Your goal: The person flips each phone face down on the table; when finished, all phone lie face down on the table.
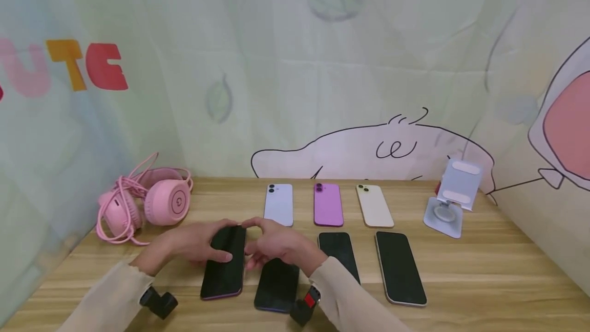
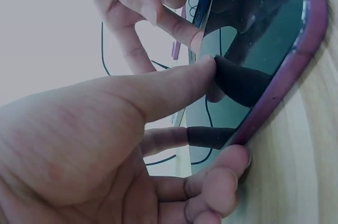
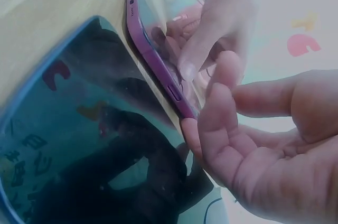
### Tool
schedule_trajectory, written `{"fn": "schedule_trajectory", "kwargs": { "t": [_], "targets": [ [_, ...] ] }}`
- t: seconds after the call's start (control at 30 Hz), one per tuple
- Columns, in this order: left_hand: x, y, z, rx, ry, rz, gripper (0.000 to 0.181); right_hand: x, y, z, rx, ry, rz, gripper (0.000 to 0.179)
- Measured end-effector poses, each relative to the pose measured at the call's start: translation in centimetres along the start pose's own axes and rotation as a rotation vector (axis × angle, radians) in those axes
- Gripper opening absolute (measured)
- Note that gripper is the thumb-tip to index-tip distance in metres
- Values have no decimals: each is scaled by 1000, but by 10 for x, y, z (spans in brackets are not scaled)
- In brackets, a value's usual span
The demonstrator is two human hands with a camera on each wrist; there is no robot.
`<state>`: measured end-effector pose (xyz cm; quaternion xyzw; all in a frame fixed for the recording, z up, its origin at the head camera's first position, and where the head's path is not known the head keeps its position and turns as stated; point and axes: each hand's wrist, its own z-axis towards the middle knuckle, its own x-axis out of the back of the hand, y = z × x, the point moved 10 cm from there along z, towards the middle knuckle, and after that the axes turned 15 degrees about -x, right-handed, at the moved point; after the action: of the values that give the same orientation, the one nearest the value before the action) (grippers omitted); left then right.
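On the surface [image 1: 479, 275], front left, a purple-edged phone [image 1: 223, 276] lies screen up: presumably light, stiff, slippery, fragile; best held by its long edges. Its long axis runs front to back, far end slightly right. Left hand [image 1: 195, 241] grips it, thumb on screen; right hand [image 1: 283, 242], part-curled, touches its edge, grip undetermined. Blue-edged phone [image 1: 276, 287] lies just right.

Left of the pale phone stand [image 1: 461, 182] lie, in turn, a cream phone [image 1: 375, 206], a purple phone [image 1: 328, 205] and a light blue phone [image 1: 278, 206], backs up; farther left, pink corded headphones [image 1: 167, 202]. Behind the stand hangs a printed cloth [image 1: 276, 65].
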<state>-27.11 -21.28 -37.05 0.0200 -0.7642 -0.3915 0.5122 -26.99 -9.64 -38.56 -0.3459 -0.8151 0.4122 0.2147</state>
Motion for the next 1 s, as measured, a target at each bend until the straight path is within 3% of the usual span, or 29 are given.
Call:
{"fn": "schedule_trajectory", "kwargs": {
  "t": [0.27,0.47,0.7,1.0],
  "targets": [
    [-3,1,-1,1,14,-53,78,5,2,3,7,14,-32,49],
    [0,8,0,-17,16,29,79,6,1,3,19,19,-46,49],
    [3,15,1,-82,7,117,78,8,1,3,26,31,-42,50],
    [-2,13,3,-106,-26,44,77,12,-3,2,60,34,-40,47]
  ]
}}
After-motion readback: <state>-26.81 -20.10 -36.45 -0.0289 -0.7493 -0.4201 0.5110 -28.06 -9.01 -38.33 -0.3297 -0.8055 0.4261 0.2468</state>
